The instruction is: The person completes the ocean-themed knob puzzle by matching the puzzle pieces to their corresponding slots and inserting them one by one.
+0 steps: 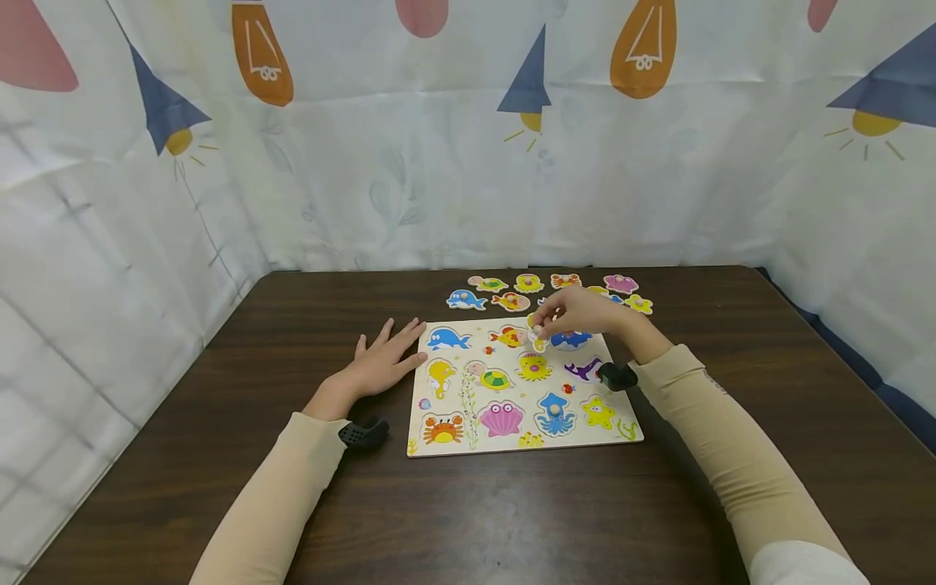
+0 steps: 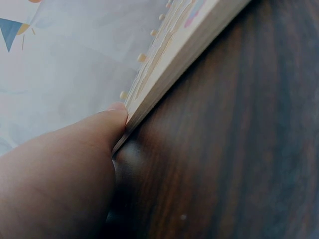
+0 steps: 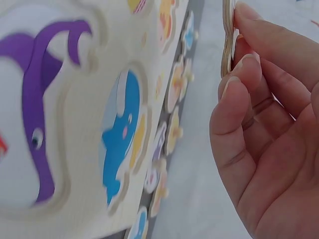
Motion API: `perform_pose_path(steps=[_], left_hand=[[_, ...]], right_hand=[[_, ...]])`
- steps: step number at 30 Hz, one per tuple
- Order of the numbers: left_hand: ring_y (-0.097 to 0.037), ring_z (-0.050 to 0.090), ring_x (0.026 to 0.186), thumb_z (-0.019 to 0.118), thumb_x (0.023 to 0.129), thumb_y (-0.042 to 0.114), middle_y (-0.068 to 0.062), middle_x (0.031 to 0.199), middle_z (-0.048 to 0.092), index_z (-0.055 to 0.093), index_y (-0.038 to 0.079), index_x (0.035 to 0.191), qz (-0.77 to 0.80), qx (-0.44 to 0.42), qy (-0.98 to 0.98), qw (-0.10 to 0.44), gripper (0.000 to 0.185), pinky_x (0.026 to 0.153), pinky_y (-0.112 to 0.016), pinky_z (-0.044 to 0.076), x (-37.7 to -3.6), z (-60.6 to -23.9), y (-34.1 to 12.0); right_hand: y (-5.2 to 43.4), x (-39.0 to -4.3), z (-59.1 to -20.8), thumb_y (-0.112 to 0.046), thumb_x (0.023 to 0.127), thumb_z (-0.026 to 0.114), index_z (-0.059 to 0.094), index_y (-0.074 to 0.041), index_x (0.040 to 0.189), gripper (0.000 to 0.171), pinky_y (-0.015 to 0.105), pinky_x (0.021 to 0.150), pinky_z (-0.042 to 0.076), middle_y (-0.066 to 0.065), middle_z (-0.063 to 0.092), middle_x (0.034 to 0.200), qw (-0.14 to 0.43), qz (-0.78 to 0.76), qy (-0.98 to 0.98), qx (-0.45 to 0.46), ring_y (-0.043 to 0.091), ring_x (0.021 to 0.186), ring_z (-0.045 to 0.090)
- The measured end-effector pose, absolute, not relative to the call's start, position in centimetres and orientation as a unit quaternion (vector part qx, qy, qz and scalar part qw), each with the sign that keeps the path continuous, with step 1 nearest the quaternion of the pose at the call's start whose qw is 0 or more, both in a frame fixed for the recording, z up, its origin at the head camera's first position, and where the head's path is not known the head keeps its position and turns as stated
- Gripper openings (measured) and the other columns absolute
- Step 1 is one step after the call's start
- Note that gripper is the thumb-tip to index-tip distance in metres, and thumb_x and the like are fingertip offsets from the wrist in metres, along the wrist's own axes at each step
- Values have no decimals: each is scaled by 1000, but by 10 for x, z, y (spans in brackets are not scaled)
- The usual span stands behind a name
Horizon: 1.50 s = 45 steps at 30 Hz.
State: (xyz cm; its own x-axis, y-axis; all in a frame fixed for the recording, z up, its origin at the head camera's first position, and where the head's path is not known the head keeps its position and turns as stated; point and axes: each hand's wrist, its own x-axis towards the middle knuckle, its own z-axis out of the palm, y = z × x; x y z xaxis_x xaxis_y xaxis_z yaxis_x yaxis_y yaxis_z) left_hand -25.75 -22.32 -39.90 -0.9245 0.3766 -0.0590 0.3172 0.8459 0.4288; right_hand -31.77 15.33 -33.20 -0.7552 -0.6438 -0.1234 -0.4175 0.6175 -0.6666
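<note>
My right hand [image 1: 582,314] pinches a small yellow-and-white wooden puzzle piece [image 1: 539,344] over the top of the puzzle board [image 1: 468,329]. In the right wrist view the thin edge of that piece [image 3: 228,42] shows between thumb and fingertips; its picture is turned away. My left hand [image 1: 380,363] lies with fingers spread on the table at the board's left side. Its thumb [image 2: 117,117] touches the board's edge in the left wrist view. The board carries sea-animal pictures, and the blue squid [image 1: 556,416] has a knob on it.
Behind the board lie several loose knobbed pieces, among them a blue whale [image 1: 466,300], a turtle [image 1: 487,283], a crab [image 1: 565,280] and a pink shell [image 1: 621,283]. The dark wooden table [image 1: 468,520] ends at a patterned curtain [image 1: 453,179].
</note>
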Motion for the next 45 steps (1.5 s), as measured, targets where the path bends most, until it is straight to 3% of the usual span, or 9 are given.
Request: perform_pose_path(steps=[14,23,37,45], left_hand=[[-43,-3,155,45,108,50,-11,171,14,21,16,166,208,180,959,69,71,110,-76,-9,-257,-400,-225],[-43,-3,155,45,108,51,-10,171,13,21,17,166,207,180,959,66,72,111,-76,-9,-258,-399,-223],[-43,-3,155,44,108,52,-10,171,14,21,18,166,204,175,961,72,71,110,-76,-8,-257,-401,-225],[-43,-4,155,43,108,51,-9,171,12,20,18,166,209,177,959,74,71,111,-76,-9,-259,-400,-223]], right_hand=[[114,-316,-337,-13,95,75,78,-8,104,10,34,67,50,0,65,84,192,-328,858,-346,19,72,55],[87,-314,-337,-12,94,77,78,-7,104,11,29,69,42,-1,59,78,201,-320,854,-357,16,72,52],[52,-306,-345,-11,92,79,78,-7,101,10,24,62,40,-2,60,78,215,-315,843,-378,13,69,49],[39,-306,-350,-10,94,77,78,-5,104,12,24,65,43,1,68,79,236,-307,827,-407,13,69,56]])
